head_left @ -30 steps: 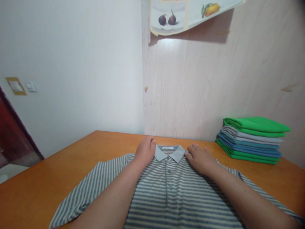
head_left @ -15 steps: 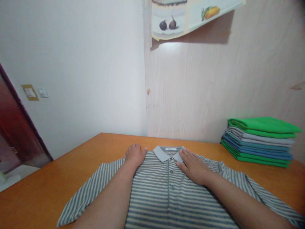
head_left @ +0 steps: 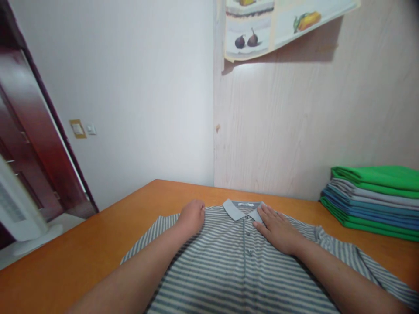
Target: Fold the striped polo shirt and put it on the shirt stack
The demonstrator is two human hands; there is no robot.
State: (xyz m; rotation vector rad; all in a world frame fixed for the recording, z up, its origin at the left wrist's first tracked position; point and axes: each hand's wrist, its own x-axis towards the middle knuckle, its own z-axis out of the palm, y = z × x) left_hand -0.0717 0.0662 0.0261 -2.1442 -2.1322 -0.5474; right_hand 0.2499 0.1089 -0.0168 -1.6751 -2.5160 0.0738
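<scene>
A grey and cream striped polo shirt lies face up and spread out, its light grey collar towards the wall and its button placket running down the middle. At the shoulder left of the collar, my left hand is closed in a fist with the shirt's fabric at its fingers. My right hand rests flat, fingers stretched out, on the shirt's chest and the right collar point. My left forearm hides part of the left sleeve.
A stack of folded green, grey and blue clothes stands at the right on the orange-brown table. A wall runs along the table's back edge, with fruit pictures above. A white appliance and a dark red door are at the left.
My left hand has gone from lying spread on the shoulder to closing on the fabric there. My right hand stays flat on the shirt. The camera has turned somewhat left.
</scene>
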